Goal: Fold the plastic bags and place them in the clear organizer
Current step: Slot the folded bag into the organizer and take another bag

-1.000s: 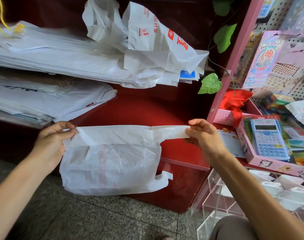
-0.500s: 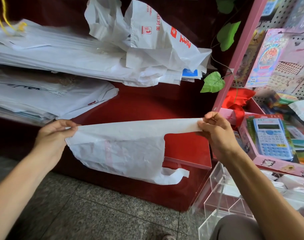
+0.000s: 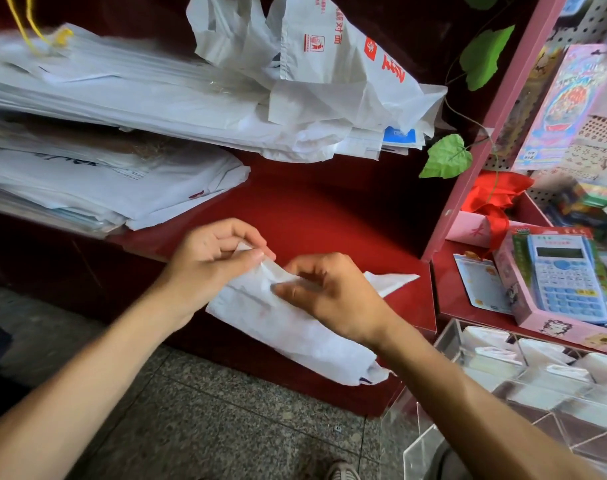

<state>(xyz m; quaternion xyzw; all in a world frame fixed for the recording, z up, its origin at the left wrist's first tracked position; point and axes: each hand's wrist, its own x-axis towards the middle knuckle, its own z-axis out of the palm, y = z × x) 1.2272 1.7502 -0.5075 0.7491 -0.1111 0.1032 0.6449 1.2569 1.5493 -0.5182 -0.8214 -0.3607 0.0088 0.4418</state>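
A white plastic bag (image 3: 295, 327) hangs doubled over in front of the red shelf (image 3: 329, 209), held up in the air at the middle of the view. Its top edge is bunched between the two hands, a pointed flap sticks out toward 3 o'clock, and the loose end droops toward 5 o'clock. The left hand (image 3: 212, 261) pinches the top corner of the bag between thumb and curled fingers. The right hand (image 3: 333, 299), just beside it at 4 o'clock, grips the same folded edge with fingers curled over the plastic and the thumb underneath; the two hands are almost touching.

At 4 o'clock from the bag, low in the corner, stands the clear organizer (image 3: 523, 382), with folded white bags lying in its compartments. Above it, at 3 o'clock, a blue calculator (image 3: 568, 275) sits in a pink box. At 11 o'clock, a heap of white bags (image 3: 129, 95) lies stacked on the shelf, with a crumpled bag with red print (image 3: 343, 60) on top at 12 o'clock. A green leaf (image 3: 445, 157) hangs at 1 o'clock. Grey stone floor (image 3: 226, 420) spreads below at 6 o'clock.
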